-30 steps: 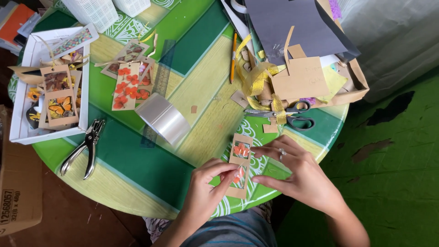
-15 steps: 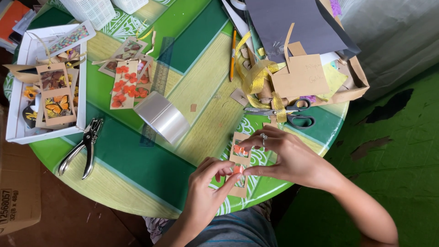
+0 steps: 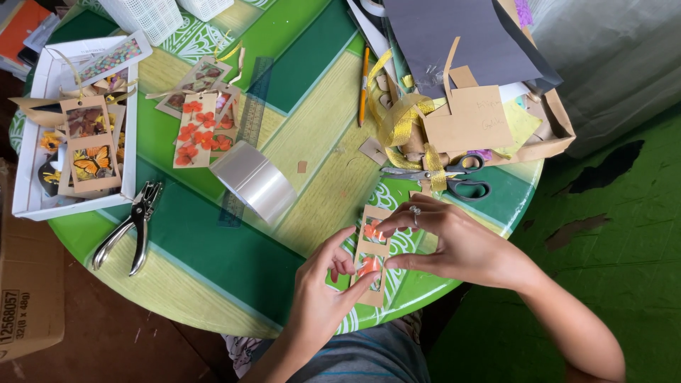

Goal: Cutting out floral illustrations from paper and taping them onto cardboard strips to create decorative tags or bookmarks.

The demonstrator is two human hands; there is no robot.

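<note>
A tape roll [image 3: 254, 179], hole punch [image 3: 133, 225] and scissors [image 3: 454, 179] lie on the table [image 3: 213, 262].

left hand [image 3: 323, 294] and right hand [image 3: 454, 245] hold brown card [image 3: 372, 255] | tape roll [image 3: 255, 181] near | scissors [image 3: 443, 177] behind

Tape roll [image 3: 254, 181] between punch [image 3: 131, 227] and scissors [image 3: 454, 177]

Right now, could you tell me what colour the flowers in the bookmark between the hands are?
Orange-red, inside the brown bookmark, seen in the head view.
</note>
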